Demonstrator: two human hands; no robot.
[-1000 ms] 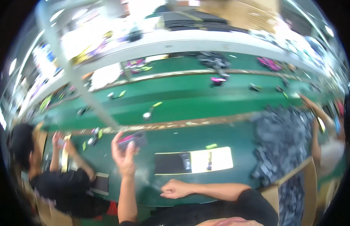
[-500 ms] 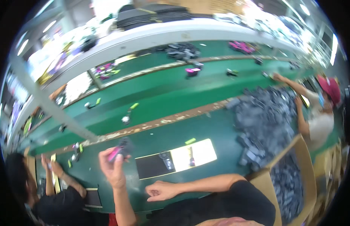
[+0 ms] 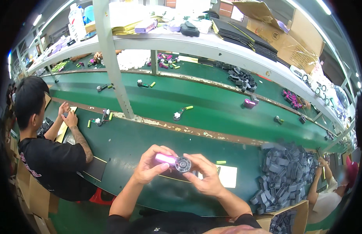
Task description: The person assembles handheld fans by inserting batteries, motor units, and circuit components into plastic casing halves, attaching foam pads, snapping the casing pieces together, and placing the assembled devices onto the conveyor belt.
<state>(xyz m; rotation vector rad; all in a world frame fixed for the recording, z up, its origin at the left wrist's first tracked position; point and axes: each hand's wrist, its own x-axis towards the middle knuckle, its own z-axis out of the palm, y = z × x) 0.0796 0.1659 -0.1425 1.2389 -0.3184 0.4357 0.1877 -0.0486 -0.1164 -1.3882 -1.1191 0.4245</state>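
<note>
Above the near bench I hold a small handheld fan with a pink body and a round grey grille (image 3: 183, 164). My left hand (image 3: 150, 165) is closed around the pink body, thumb toward me. At the grille end, my right hand (image 3: 207, 175) pinches the rim between thumb and fingers. Under my hands lies a dark board (image 3: 171, 178) with yellow edges, mostly hidden by them. A white sheet (image 3: 228, 177) shows to its right, partly behind my right hand. Just beyond that sheet rests a light-green cylindrical cell (image 3: 220, 162).
A large heap of grey plastic housings (image 3: 284, 175) covers the bench at right, above a carton (image 3: 302, 214) of more. Fan parts with green cells (image 3: 183, 113) lie on the green belt (image 3: 212, 126). A metal post (image 3: 112, 66) supports the shelf. Co-workers sit left and right.
My right hand has risen from near the bench edge to the fan. My left hand has moved right with it, and the fan's round grille now faces up. The view has shifted left.
</note>
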